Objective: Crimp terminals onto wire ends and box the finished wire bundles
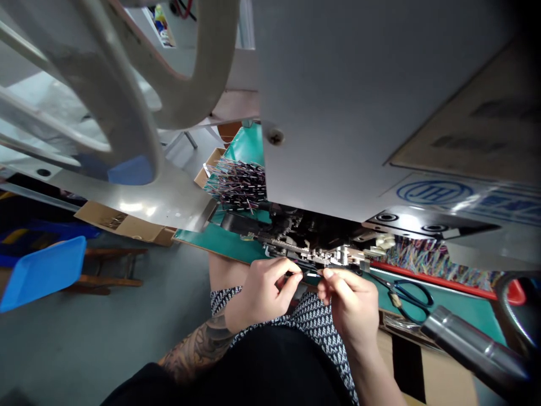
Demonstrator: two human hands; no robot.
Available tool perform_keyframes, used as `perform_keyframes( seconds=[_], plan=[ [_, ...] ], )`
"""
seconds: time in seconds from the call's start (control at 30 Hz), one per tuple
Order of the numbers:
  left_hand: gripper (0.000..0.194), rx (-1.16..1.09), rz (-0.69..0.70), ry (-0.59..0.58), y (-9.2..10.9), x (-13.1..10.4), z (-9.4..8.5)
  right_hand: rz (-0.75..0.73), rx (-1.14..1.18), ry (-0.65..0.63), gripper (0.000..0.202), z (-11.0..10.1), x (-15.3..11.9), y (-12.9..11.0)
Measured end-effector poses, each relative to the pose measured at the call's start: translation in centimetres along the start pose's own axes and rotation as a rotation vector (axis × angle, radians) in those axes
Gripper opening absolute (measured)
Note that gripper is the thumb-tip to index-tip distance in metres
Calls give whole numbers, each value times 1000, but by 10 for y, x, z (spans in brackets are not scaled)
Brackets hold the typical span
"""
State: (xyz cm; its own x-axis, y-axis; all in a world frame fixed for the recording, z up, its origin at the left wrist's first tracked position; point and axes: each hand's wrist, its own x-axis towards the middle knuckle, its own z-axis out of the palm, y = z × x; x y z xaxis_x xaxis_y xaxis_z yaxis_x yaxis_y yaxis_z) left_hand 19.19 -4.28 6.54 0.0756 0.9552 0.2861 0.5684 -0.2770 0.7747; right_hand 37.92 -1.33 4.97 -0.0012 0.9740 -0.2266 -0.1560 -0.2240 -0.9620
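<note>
A short thin wire with a black-and-white section [311, 274] stretches between my two hands, in front of the machine's metal working parts [313, 254]. My left hand [268, 286] pinches its left end between thumb and forefinger. At the other end, the fingertips of my right hand [354, 299] are closed on it. Both hands are above my lap, near the table's front edge. The tiny wire tips inside the fingers are hidden. Scissors with dark blue handles [409, 298] lie to the right of my right hand.
The large grey machine head [329, 113] hangs close above my hands. On the green table top [236, 243] lies a pile of dark wires [240, 183]. At the right, a red-edged tray [443, 277] holds many coloured wires. A blue stool [46, 270] stands at left.
</note>
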Motion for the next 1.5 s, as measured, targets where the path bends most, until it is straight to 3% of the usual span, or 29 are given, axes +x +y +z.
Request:
perform_keyframes(
  seconds=[0.17,0.47,0.67,0.8,0.9,1.13,1.23,1.4,1.5],
  plan=[
    [12,50,23,140,-1,-5,15,70,140,59,29,11,4,1],
    [13,77,-21,150,2,-7,16,88,81,67,29,13,4,-1],
    [15,140,145,156,-9,-7,13,-1,-92,87,40,14,2,-9],
    [17,182,259,72,-14,-8,6,56,-211,-96,42,5,4,-24],
    [13,111,188,-10,-11,-7,-1,74,-261,-267,53,-4,5,-29],
    [12,-30,-4,-147,-5,-2,-14,101,-234,-326,33,-16,2,-28],
    [10,-15,-15,-140,-4,-1,-14,79,-190,-276,28,-14,1,-22],
    [12,65,25,-5,-1,0,-5,52,26,-31,25,-1,1,-3],
    [11,89,29,51,0,-1,3,43,123,46,25,7,2,4]
  ],
)
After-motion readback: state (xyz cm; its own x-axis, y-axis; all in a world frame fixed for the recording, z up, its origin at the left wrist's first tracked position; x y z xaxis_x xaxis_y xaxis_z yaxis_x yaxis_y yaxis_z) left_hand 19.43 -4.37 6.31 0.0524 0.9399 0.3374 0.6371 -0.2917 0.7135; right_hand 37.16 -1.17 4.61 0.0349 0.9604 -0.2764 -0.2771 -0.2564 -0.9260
